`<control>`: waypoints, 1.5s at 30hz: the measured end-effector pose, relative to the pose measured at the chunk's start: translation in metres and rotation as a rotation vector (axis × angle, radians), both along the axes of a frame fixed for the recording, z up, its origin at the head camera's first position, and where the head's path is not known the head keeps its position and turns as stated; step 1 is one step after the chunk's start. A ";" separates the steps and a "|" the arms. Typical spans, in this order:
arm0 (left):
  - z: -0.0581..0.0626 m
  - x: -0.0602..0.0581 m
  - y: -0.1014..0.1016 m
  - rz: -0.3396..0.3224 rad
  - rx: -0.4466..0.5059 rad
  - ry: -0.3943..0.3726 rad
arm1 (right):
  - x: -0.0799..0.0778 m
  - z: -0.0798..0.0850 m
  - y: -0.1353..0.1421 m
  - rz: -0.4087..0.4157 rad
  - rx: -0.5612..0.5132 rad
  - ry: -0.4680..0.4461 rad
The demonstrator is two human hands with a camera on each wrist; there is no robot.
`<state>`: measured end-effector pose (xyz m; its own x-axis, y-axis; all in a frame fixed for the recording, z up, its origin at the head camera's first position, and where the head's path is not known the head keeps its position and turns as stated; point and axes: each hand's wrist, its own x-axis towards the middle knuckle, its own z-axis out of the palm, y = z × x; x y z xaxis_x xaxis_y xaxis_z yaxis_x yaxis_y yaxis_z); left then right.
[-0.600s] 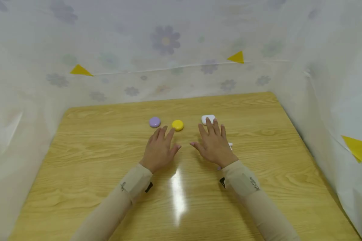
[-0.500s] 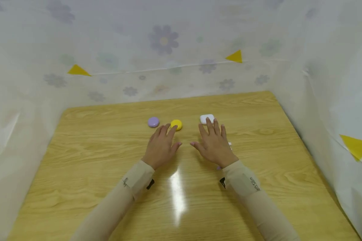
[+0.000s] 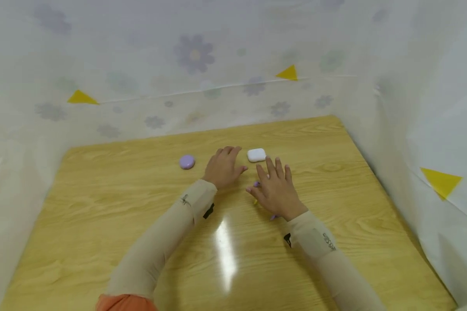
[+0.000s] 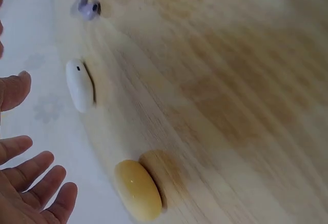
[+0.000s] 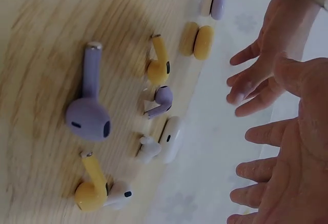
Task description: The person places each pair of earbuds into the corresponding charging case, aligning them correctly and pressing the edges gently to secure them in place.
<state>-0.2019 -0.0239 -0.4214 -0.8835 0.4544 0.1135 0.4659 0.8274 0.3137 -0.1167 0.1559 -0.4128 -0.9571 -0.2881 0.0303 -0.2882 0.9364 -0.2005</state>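
I have both hands reaching over the wood-grain tabletop (image 3: 132, 242), its smooth finish throwing back a streak of glare. My left hand (image 3: 222, 167) is loosely spread, fingers (image 4: 64, 199) relaxed and grasping nothing, above the glossy, pill-shaped yellow earbud case (image 4: 137, 190); the head view hides that case behind the hand. My right hand (image 3: 278, 190) is splayed flat, thumb well out, also holding nothing, over a scatter of hard, shiny earbuds. The right wrist view shows these: a large-looking lilac earbud (image 5: 89, 114), a smaller-looking lilac one, two yellow ones, and two white ones, with rounded heads, dark oval ports and slim stems. The white earbud case (image 3: 256, 155), a soft-cornered rectangle, lies between the hands, just beyond their fingertips; the round lilac earbud case (image 3: 187, 162) sits left of the left hand. Matte beige sleeves (image 3: 167, 233) cover my forearms; a creased, flower-printed sheet (image 3: 225, 39) hangs behind.
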 end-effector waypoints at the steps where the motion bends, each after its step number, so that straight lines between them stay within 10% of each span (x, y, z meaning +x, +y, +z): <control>1: 0.000 -0.004 0.003 0.004 -0.001 -0.017 | 0.000 -0.001 0.001 -0.001 0.002 -0.006; 15: -0.021 -0.043 0.042 0.058 -0.032 -0.193 | 0.001 -0.004 0.013 -0.019 0.012 0.002; 45: -0.032 -0.064 0.055 0.114 -0.064 -0.319 | 0.000 -0.017 0.018 -0.030 0.007 0.026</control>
